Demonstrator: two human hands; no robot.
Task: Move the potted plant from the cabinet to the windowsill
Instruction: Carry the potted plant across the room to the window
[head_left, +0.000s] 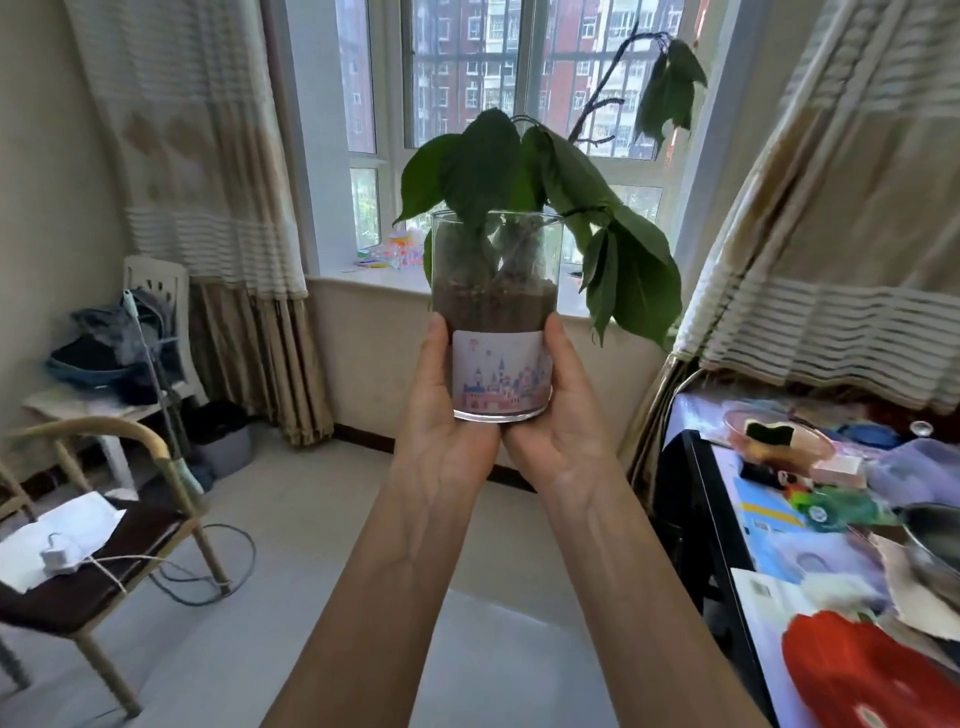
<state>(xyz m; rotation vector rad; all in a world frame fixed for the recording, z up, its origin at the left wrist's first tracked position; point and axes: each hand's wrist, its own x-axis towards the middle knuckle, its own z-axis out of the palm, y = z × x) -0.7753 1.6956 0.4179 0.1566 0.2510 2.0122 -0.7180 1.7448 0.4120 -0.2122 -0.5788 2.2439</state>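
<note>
While the potted plant (496, 317) is carried at chest height in mid-air, the transport step is judged to be in hand: the glass pot is off any surface and pointed toward the windowsill (374, 283), which lies ahead and well apart, beyond open floor. Both arms are stretched forward, forearms converging. The pot's lower half is cupped from either side by the left hand (441, 410) and the right hand (561, 415), palms pressed to the glass, thumbs laid up its front beside the castle label (501, 376); fingers are wrapped behind, closed on the pot, though their tips are hidden. The pot is held upright, leaves drooping to the right. Next, an approach to the sill is called for, and a bare stretch must be chosen, since small colourful items (392, 254) already sit toward its left end.
</note>
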